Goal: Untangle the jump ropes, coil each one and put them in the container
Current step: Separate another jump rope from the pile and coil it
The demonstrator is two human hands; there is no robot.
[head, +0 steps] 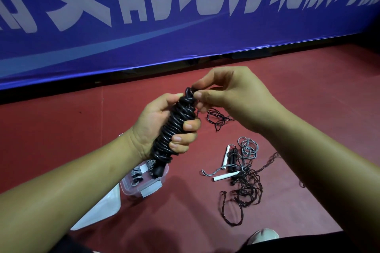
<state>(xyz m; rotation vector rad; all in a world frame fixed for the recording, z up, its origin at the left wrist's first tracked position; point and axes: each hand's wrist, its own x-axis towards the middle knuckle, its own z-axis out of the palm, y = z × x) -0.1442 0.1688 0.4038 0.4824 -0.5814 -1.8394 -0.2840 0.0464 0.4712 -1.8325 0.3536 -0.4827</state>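
Red sports flooring (61,129) carries the work, bounded at its far edge by a blue banner (144,37) with large pale Chinese characters; these are cropped by the frame and cannot be read in full.

Left to right: a clear lid (98,209) lies flat just beside the open clear container (152,188), which already holds a coiled grey rope (136,173). No label is legible on either.

Above the container, the left hand (162,127) is clamped round a black jump rope (174,127) wound tightly about its own handles, one handle end hanging low over the container. The right hand (232,96) pinches the topmost turn between thumb and forefinger, fingers closed on the cord.

Further right on the floor, well apart from the container, lies a tangle (242,174): a grey rope with white handles, a dark twisted cord and a black handle, interlaced. A smaller dark loop (218,118) lies behind the hands.

Assessment: coiling of the black rope is at its last stage, with the free end being tucked. Next move calls for securing that end, then lowering the bundle into the container. Remaining tangle is not yet addressed.
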